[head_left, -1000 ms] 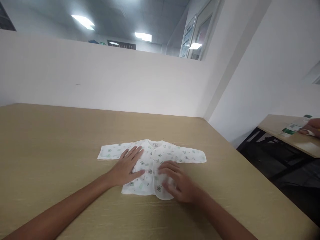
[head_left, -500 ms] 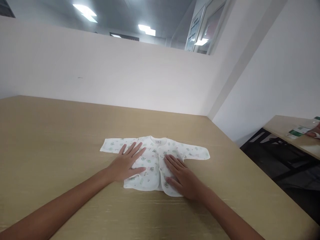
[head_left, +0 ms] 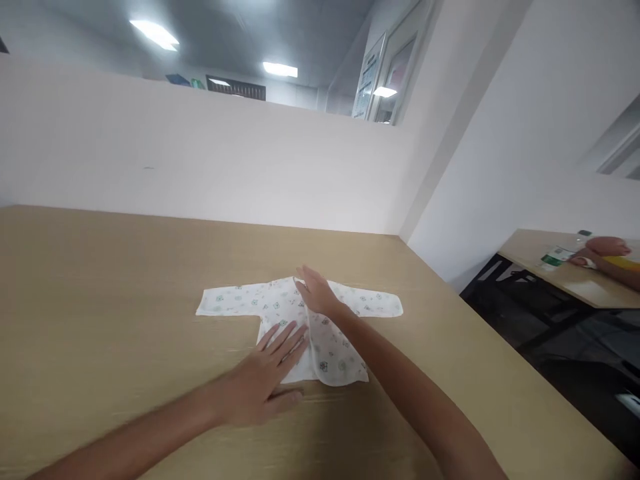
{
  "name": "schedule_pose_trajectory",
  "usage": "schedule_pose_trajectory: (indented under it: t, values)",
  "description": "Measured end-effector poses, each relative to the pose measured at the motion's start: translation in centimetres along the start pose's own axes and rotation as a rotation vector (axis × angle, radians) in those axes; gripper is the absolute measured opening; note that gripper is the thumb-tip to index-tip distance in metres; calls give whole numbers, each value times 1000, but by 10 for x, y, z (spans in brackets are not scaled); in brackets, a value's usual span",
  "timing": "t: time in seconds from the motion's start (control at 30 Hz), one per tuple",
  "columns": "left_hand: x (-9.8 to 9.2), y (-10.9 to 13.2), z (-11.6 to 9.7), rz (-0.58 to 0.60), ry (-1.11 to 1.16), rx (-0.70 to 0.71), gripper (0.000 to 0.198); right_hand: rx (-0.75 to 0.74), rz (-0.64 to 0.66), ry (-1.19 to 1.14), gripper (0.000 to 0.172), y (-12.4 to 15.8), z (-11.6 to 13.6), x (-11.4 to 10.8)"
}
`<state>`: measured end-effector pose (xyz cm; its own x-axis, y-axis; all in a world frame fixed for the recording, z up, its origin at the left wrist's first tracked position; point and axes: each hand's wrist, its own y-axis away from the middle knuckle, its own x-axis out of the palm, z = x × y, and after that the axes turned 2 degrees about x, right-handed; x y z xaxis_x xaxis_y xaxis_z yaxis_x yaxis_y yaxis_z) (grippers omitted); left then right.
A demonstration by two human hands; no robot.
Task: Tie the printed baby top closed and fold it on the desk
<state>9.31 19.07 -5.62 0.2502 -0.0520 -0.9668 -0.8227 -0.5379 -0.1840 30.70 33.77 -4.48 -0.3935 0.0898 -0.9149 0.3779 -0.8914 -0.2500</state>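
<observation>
White partition wall backed the wood-toned table. Well short of its far edge, a printed baby shirt lay spread. The left hand rested splayed on its lower front; the right hand, thumb apart, crossed its top, contact too blurred to tell. Smoothing seemed in progress; the next move called for flat, light palms.

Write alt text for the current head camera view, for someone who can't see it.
A person's left hand lies spread over the lower front of a small white printed shirt laid out on a tan table, the right hand at its top centre. A white partition stands behind.
</observation>
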Motion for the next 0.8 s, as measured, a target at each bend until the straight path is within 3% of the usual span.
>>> schedule_pose_trajectory:
  t: [0.1,0.2,0.33,0.47,0.57,0.67,0.8]
  values:
    - [1,8,-8,63,-7,13,84,91,51,109,53,-25,5,30]
    - [-1,15,-14,111,11,41,87,98,38,120,51,-33,-1,48]
    - [-5,20,-19,161,52,51,89,116,22,133,51,-38,-10,55]
    - [-12,18,-18,176,109,58,88,126,-33,143,53,-39,-7,49]
    - [-17,13,-7,101,77,0,80,116,-187,85,55,-23,-10,35]
    - [-17,9,16,-83,-1,-222,73,86,-410,-107,55,11,-28,19]
    - [3,6,48,-180,-25,-495,77,94,-400,-97,58,67,-58,10]
